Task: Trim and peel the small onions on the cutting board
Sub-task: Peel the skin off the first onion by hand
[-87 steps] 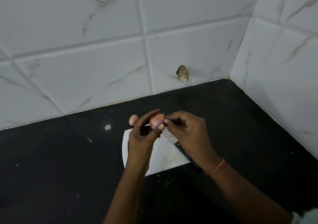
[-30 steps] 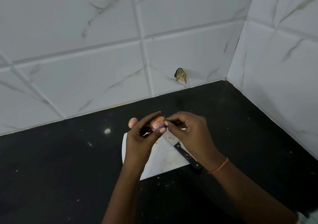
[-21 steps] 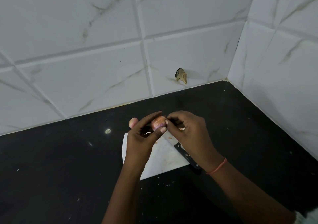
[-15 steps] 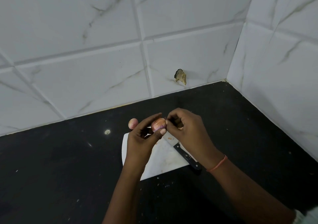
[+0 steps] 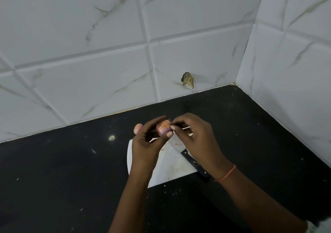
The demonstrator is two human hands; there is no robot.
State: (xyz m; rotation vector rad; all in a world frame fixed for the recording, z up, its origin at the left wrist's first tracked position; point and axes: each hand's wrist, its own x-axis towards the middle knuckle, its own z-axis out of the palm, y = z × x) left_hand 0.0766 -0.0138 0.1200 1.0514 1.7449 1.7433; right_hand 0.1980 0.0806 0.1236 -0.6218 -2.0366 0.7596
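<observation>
Black counter [image 5: 62, 179] — both hands [image 5: 146, 143] pinch onion [image 5: 162, 127].

- The left hand [image 5: 146, 144] covers the left part of the board [image 5: 172, 168], and the board's far edge is lost behind both hands.
- The knife [image 5: 192, 161]: the blade runs under the right hand [image 5: 195, 139], its tip out of sight; the handle's end slips beneath the wrist.
- The held onion [image 5: 162, 127]: fingers wrap its near side; whether skin is coming off is too small to tell.
- A second onion [image 5: 137, 128] past the board's far left corner is half hidden by the left hand.
- Both forearms are cut off by the bottom edge.
</observation>
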